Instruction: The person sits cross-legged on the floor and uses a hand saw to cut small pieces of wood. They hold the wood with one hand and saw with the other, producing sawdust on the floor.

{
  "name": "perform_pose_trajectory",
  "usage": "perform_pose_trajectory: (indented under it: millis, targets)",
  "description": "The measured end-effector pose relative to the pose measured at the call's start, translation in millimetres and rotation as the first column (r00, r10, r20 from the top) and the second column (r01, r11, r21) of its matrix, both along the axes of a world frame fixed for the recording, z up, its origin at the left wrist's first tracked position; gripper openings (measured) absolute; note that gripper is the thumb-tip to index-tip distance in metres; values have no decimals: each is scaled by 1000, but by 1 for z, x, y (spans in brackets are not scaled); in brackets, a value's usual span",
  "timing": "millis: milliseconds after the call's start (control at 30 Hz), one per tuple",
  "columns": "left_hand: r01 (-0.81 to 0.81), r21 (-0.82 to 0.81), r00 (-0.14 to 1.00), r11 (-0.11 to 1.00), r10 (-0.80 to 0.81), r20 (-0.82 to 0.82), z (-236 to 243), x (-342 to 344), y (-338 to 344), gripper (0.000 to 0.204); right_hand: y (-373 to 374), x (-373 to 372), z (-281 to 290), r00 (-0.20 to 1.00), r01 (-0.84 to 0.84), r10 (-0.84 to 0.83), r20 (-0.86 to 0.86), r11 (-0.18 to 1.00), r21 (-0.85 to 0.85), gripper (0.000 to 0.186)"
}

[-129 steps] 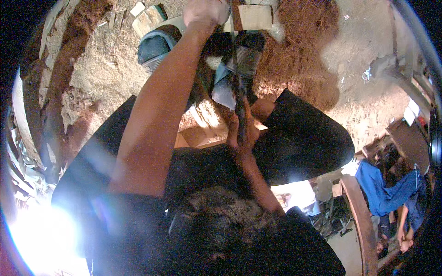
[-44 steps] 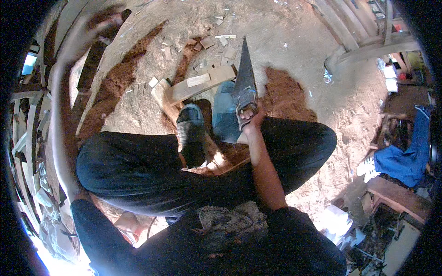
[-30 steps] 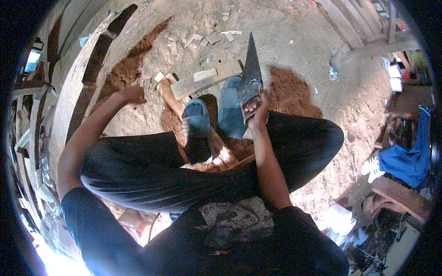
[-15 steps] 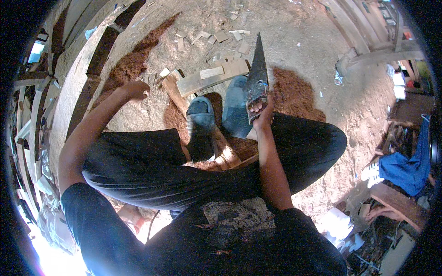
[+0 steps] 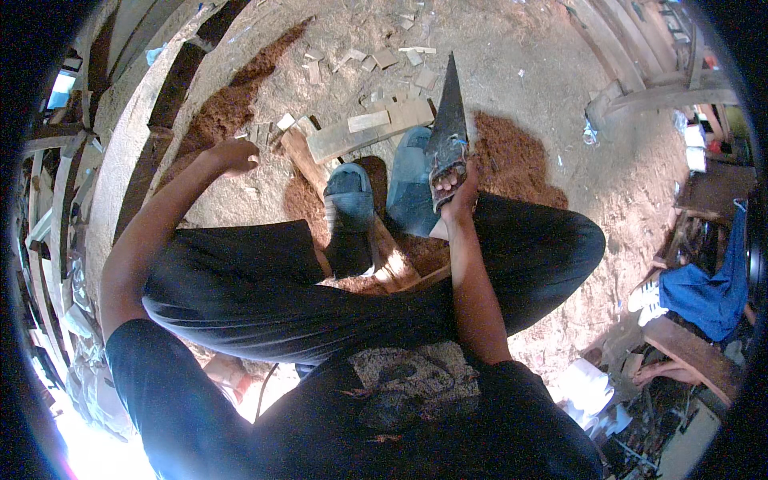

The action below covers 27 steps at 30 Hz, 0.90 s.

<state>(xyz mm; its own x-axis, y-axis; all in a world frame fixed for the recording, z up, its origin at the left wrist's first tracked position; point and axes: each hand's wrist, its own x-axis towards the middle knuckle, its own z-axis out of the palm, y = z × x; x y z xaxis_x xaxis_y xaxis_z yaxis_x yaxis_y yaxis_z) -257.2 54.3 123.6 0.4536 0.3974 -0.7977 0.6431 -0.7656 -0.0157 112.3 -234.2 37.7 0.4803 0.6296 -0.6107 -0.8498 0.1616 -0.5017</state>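
Note:
My right hand (image 5: pixel 459 186) is wrapped round the handle of a handsaw (image 5: pixel 450 120). Its dark, tapering blade points away from me, tip upward in the view, beside my right slipper. My left hand (image 5: pixel 234 157) hangs over the ground at the left with its fingers curled in; whether anything is inside them is hidden. In front of my slippers (image 5: pixel 350 200) lies a thick wooden board (image 5: pixel 328 146), with a smaller pale wood piece (image 5: pixel 369 122) resting on it. A wooden beam (image 5: pixel 392 260) passes below my feet.
Scattered wood offcuts (image 5: pixel 385 58) lie on the dirt floor farther out. Reddish sawdust heaps (image 5: pixel 512 156) flank my feet. Long timbers (image 5: pixel 132 152) stand at the left. At the right, another person's leg in blue cloth (image 5: pixel 704 300) shows near a plank (image 5: pixel 692 360).
The handsaw and my right hand have shifted only slightly. My left hand stays curled in nearly the same place.

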Motion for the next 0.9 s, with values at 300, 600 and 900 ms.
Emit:
perform_pose_trajectory:
  millis: [300, 600, 900]
  targets:
    - [55, 12, 998, 998, -55, 37, -12, -12, 7, 34, 3, -1, 5, 1000, -18, 17, -22, 999, -39, 34]
    - [27, -36, 997, 999, -24, 69, -7, -7, 5, 30, 2, -1, 2, 1000, 25, -25, -4, 996, -81, 35]
    - [5, -30, 997, 1000, -3, 77, 3, -4, -2, 27, 2, -5, 13, 1000, 19, -20, -5, 992, -125, 33]
